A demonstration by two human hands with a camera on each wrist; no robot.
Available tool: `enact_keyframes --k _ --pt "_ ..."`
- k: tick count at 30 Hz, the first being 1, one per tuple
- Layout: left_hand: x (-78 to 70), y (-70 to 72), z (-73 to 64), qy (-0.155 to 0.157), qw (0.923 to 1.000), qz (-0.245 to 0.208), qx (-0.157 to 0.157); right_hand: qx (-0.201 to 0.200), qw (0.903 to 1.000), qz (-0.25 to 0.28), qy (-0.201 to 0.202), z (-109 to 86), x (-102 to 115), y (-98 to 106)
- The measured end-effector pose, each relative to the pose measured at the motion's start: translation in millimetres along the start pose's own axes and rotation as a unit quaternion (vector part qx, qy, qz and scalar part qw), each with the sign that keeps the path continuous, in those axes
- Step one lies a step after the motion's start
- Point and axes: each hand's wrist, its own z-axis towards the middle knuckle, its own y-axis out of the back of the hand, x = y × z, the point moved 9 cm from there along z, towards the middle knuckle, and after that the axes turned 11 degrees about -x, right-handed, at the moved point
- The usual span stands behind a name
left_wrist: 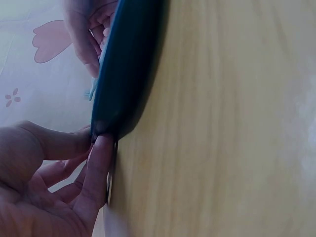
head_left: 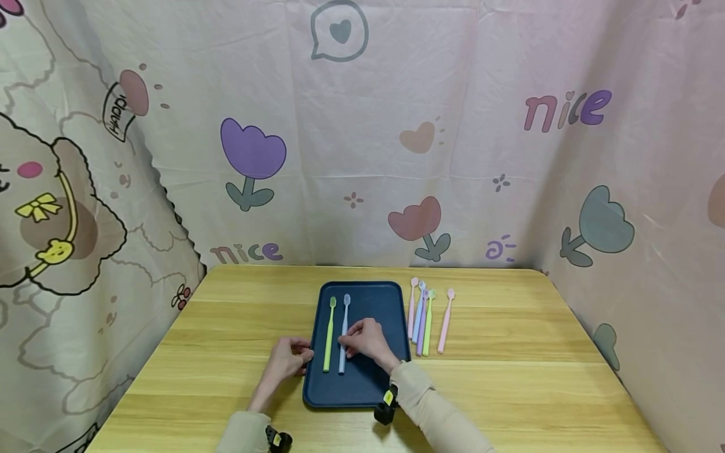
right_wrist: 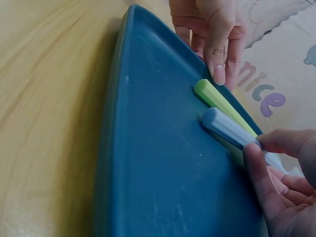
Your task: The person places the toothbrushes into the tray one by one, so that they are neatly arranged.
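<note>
A dark blue tray (head_left: 370, 384) lies on the wooden table. In it, toward the left side, is a green toothbrush (head_left: 328, 336), with a light blue toothbrush (head_left: 342, 358) beside it, both heads pointing to the far end. My right hand (head_left: 367, 340) pinches the light blue toothbrush between thumb and fingers; its handle end (right_wrist: 217, 121) shows close over the tray floor in the right wrist view. At the tray's left edge, my left hand (head_left: 290, 357) grips the rim between thumb and fingers, as the left wrist view (left_wrist: 64, 173) also shows.
Right of the tray lies a group of toothbrushes: a pink one (head_left: 411, 311), a blue one (head_left: 418, 321), a purple one (head_left: 421, 333) and a green one (head_left: 427, 330). Another pink toothbrush (head_left: 445, 324) lies slightly apart. A printed cloth (head_left: 351, 126) hangs behind the table (head_left: 498, 390).
</note>
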Motion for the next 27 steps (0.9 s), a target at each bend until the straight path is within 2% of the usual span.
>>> enact_keyframes --k 16,27 --pt "-0.2 0.3 0.1 -0.005 1.0000 0.003 0.004 -0.027 0.9986 -0.037 0.028 -1.2 4.4 -1.3" --pt "-0.4 0.1 -0.5 -0.004 1.0000 0.003 0.006 -0.029 0.9989 -0.013 0.035 -2.9 3.6 0.9"
